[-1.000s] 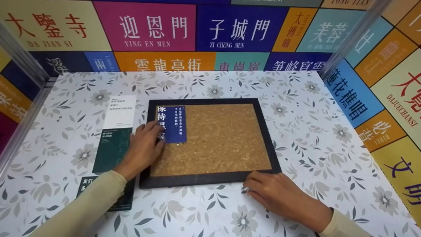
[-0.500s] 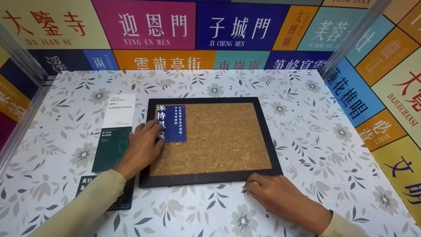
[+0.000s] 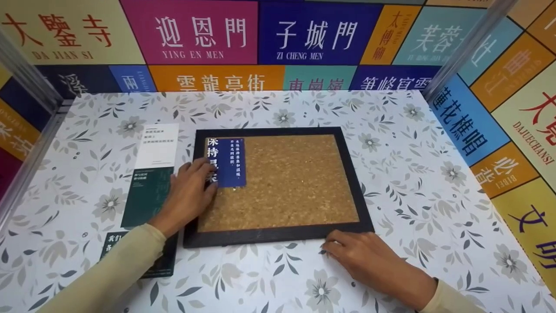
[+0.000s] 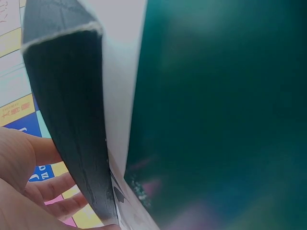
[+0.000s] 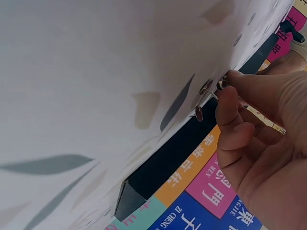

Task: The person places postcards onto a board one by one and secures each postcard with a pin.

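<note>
A cork board [image 3: 299,182] in a black frame lies flat on the table. In its upper left corner is a blue card [image 3: 232,163] with white lettering. My left hand [image 3: 189,189] reaches over the frame's left side, and its fingers rest on the card's left edge. In the left wrist view those fingers [image 4: 55,187] come across the dark frame side [image 4: 72,110]. By the frame's lower right corner, my right hand [image 3: 362,256] pinches a small thumbtack [image 5: 222,85] between thumb and forefinger. Two more thumbtacks [image 5: 199,113] lie just beside the fingertips in the right wrist view.
Left of the board lie a white card [image 3: 157,145], a dark green card [image 3: 145,195] and a black card [image 3: 158,263], partly under my left forearm. A floral cloth [image 3: 412,174] covers the table. Panels with lettering [image 3: 317,34] stand behind and at the sides.
The camera view has shifted very slightly. Both hands, the blue card and the board stay practically where they were.
</note>
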{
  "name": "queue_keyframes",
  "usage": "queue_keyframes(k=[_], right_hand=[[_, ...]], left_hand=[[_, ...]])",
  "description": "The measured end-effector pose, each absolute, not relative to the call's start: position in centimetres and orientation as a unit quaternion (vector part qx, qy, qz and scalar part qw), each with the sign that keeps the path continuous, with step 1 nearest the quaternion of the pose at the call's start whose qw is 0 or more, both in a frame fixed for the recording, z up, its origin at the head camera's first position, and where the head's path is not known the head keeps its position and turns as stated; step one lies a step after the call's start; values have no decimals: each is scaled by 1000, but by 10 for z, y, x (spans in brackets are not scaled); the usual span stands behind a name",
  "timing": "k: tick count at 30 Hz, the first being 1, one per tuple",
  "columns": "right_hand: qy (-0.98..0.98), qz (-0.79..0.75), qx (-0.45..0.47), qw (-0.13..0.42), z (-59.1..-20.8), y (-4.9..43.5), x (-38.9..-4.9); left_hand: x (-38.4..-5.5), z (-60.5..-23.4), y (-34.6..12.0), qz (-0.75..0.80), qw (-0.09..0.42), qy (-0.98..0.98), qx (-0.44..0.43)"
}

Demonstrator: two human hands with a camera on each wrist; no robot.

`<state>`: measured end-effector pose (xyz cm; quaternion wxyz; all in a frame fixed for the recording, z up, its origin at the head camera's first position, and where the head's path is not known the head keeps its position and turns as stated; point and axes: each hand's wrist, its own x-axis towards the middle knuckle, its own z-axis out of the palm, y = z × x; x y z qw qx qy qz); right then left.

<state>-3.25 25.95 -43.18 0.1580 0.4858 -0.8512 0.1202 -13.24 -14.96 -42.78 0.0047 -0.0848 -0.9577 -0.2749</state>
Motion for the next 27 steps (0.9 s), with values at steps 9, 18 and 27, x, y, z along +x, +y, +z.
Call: queue_keyframes(k=[9,18,27], right_hand=[[-855,127,480,152,-434,258,-32],[-855,128,478,155,-434,257,-32],[-847,150,482,166,-435,256,-34]], left_hand=[[-133,-429,-149,-278,1,-957,-78],[-134,-429,-149,-276,-2,-958,-76],[-134,-430,-150,-279,4,-957,-79]])
